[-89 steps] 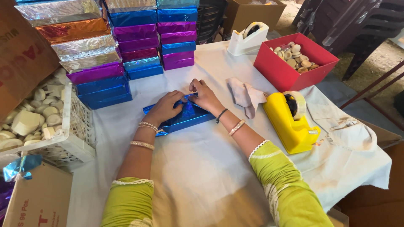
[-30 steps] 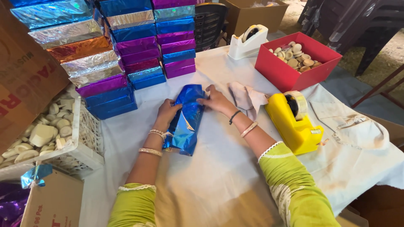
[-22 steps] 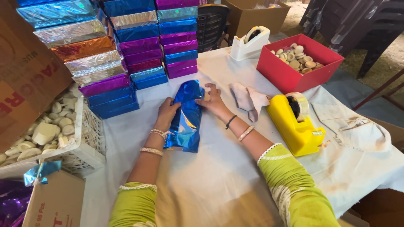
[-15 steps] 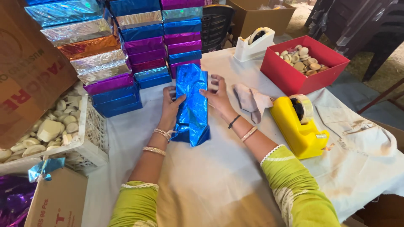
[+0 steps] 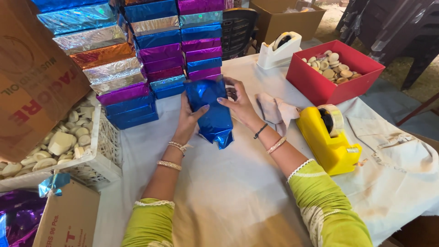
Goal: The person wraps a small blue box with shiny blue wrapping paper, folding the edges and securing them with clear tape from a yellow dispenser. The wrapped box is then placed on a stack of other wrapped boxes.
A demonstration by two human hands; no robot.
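My left hand (image 5: 186, 120) and right hand (image 5: 238, 104) both clasped around a blue foil-wrapped box (image 5: 209, 110), held upright above the desk (image 5: 238, 183), yellow tape dispenser (image 5: 330, 142) just right

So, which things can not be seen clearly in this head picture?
- Blue foil box: its contents, hidden by the wrap.
- Right hand: fingertips hidden behind the box.
- Stacked foil boxes: top cut off by the upper edge.
- White crate: cut off at the left edge.
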